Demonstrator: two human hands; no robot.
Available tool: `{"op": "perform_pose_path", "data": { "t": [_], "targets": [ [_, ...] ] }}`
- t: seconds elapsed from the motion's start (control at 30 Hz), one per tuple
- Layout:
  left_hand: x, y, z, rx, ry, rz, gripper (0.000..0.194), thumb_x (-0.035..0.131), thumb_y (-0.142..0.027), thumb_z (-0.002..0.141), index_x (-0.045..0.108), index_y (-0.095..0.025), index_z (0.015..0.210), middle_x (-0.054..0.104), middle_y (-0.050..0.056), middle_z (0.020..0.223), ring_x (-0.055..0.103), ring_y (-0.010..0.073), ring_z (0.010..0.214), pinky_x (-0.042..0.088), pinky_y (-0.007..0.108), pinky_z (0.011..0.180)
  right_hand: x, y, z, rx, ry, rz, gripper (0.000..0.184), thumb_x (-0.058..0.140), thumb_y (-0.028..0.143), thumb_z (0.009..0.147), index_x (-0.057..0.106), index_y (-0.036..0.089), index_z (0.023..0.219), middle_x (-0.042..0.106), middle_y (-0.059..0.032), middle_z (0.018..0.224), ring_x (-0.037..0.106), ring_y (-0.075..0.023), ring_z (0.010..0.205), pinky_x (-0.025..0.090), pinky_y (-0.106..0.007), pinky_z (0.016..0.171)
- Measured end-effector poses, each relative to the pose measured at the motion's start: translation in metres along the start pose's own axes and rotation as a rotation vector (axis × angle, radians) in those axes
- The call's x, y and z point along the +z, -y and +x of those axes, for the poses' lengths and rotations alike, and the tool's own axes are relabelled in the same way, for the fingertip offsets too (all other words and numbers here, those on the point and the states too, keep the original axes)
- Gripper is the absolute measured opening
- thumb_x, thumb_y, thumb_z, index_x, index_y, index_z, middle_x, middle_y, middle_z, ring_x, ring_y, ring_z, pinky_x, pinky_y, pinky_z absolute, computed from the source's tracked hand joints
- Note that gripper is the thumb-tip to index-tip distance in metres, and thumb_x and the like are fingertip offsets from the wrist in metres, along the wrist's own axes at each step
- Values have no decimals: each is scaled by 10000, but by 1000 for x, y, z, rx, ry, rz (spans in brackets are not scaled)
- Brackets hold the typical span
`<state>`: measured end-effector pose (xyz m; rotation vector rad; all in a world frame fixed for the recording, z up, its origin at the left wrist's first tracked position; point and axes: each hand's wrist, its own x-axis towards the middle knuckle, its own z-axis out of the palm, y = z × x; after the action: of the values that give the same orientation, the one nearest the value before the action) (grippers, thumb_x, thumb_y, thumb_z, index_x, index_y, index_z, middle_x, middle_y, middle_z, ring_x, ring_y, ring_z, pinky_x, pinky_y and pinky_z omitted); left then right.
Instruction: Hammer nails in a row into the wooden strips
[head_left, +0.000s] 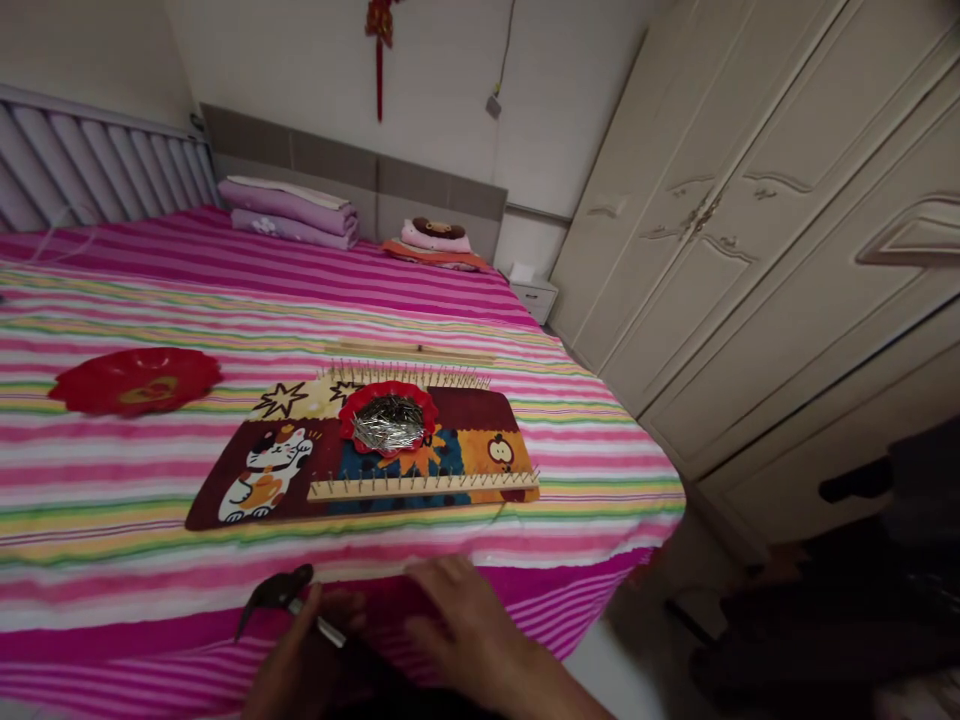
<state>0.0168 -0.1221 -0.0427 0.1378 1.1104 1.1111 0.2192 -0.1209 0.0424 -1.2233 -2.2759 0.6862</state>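
Near the bed's front edge, a claw hammer is held in my left hand, with its dark head sticking out to the left and part of its pale shaft showing. Beside it, my right hand reaches forward, blurred, with thumb and fingers apart and nothing visible in them. Beyond both hands lies a patterned mat with a cat picture. On its near side rests a wooden strip studded with upright nails. A small red scalloped dish full of loose nails stands on the mat.
Behind the dish is another nail-studded strip, with a thin bare-looking strip farther back. A larger red plate lies left on the striped sheet. Folded bedding sits by the headboard; a wardrobe stands right.
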Motion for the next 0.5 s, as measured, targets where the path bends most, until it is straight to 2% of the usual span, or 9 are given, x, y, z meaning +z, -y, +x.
{"op": "perform_pose_path", "data": {
  "t": [0.1, 0.13, 0.2, 0.3, 0.37, 0.5],
  "targets": [
    [-12, -12, 3, 38, -40, -78, 378, 704, -536, 597, 597, -188, 695, 595, -10, 640, 497, 106, 510, 467, 274, 531, -29, -19, 22, 80, -97, -257, 450, 540, 185, 817, 490, 154, 1263, 573, -112, 1124, 485, -239, 1045, 408, -361, 910],
    [-14, -15, 4, 54, -31, -104, 377, 724, -522, 578, 584, -188, 685, 563, -24, 610, 454, 90, 475, 451, 267, 498, -39, -27, 31, 123, -85, -364, 484, 544, 186, 812, 468, 149, 1289, 553, -118, 1162, 464, -243, 1081, 388, -364, 937],
    [-16, -19, 5, 98, 0, -151, 364, 759, -470, 552, 556, -188, 659, 478, -51, 552, 361, 62, 422, 405, 246, 432, -56, -41, 51, 161, -73, -425, 545, 564, 205, 799, 434, 126, 1322, 538, -141, 1177, 452, -268, 1095, 362, -399, 954],
    [-13, -21, 3, 132, 52, -200, 368, 776, -421, 545, 504, -180, 603, 337, -79, 499, 225, 32, 387, 316, 214, 362, -71, -59, 80, 184, 28, -490, 573, 614, 221, 737, 485, 117, 1286, 582, -152, 1110, 505, -297, 1032, 379, -418, 907],
    [-11, -22, 0, 101, 58, -214, 388, 769, -429, 556, 477, -176, 576, 299, -79, 486, 207, 32, 388, 297, 209, 354, -74, -68, 95, 176, 130, -523, 541, 634, 218, 696, 548, 121, 1222, 626, -142, 1035, 556, -289, 960, 404, -386, 852],
    [-17, -21, 1, 29, 53, -235, 424, 739, -463, 588, 432, -174, 539, 305, -70, 467, 224, 42, 387, 299, 217, 365, -71, -74, 115, 149, 316, -572, 287, 612, 218, 677, 671, 186, 956, 683, -72, 847, 622, -218, 734, 426, -281, 640]
  ]
}}
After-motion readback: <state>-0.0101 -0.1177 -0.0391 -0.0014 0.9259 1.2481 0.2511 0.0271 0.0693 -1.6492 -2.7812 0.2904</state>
